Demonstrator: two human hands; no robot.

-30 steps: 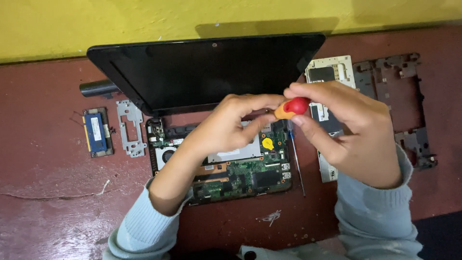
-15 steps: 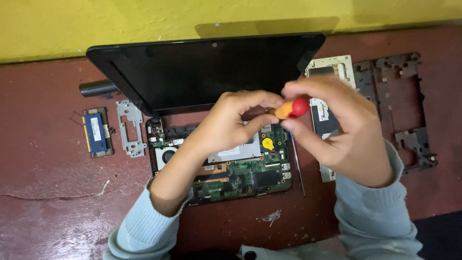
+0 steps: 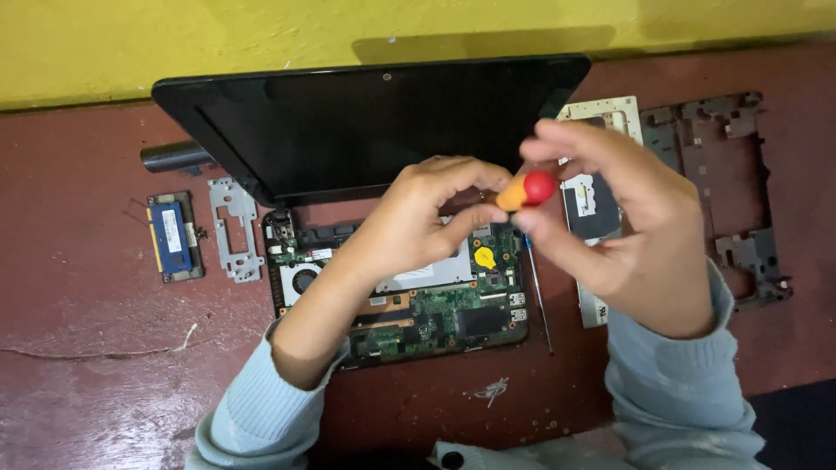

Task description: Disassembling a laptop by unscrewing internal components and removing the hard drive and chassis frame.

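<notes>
**Both hands on a small screwdriver above the opened laptop**

In the middle of the frame, the left hand [image 3: 418,222] and the right hand [image 3: 623,218] meet around a screwdriver [image 3: 527,189] with a red cap and orange handle. The right hand's fingers are curled, its thumb and forefinger pinching the red end. The left hand is also half closed, its fingertips on the orange part of the handle, just below the right hand's grip. The blade is hidden behind the fingers, so whether its tip sits on a screw cannot be told.

Straight beneath the hands lies the laptop [image 3: 366,130], its dark screen tilted back toward the yellow wall and its green circuit board [image 3: 435,313] laid bare, with a round yellow battery [image 3: 484,258] just under the tool. A thin metal rod [image 3: 538,296] lies along the board's right edge.

Judging by the grip, the step in hand is working a screw on the board. The next move would call for keeping the tool upright and steady, turning with light fingers.

At left on the red table [image 3: 87,365] lie a memory card [image 3: 172,237] and a metal bracket [image 3: 233,228]; at upper right, a dark plastic frame [image 3: 740,174].
</notes>
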